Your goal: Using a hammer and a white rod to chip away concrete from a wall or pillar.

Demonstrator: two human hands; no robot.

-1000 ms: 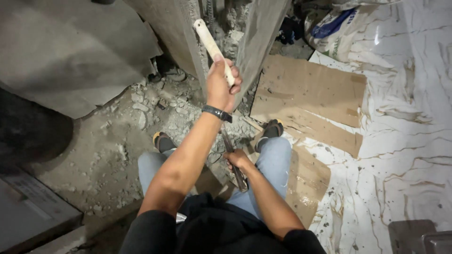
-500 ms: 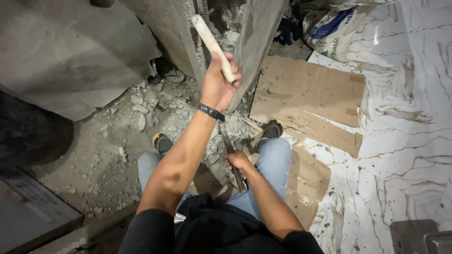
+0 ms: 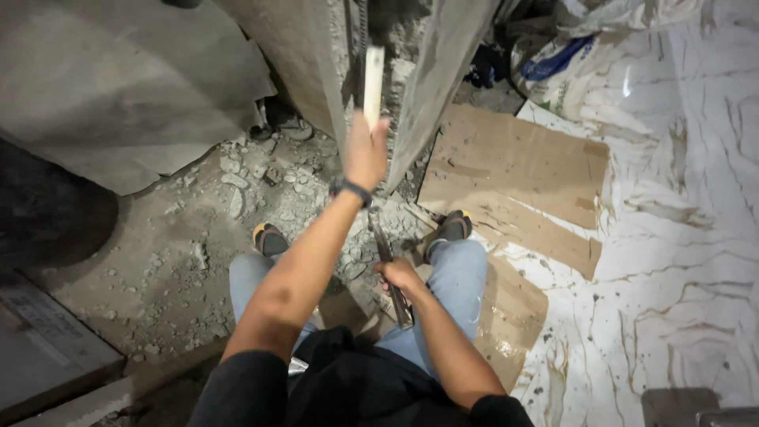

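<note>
Head view. The pale wooden handle [image 3: 374,83] stood raised near twelve o'clock, in front of the rough channel [image 3: 371,24] cut into the grey concrete column [image 3: 443,87]; its striking head was lost against the dark of the cut and could not be made out. The left hand [image 3: 365,152] was clenched about the handle's lower end, a dark band [image 3: 351,190] at the wrist. Below, toward six o'clock, the right hand [image 3: 398,277] was wrapped around a steel chisel [image 3: 389,265], whose shaft ran up toward the column's foot — its tip was too small to tell.

As judged from the debris, the chipping was well under way: broken rubble [image 3: 237,186] lay heaped from nine to eleven o'clock, beside the sandalled feet [image 3: 269,237]. The channel looked ragged, so more seemed left to cut.

Outward, flattened cardboard [image 3: 514,174] lay at two o'clock over the white marbled floor [image 3: 680,261], with a sack [image 3: 569,47] beyond.
</note>
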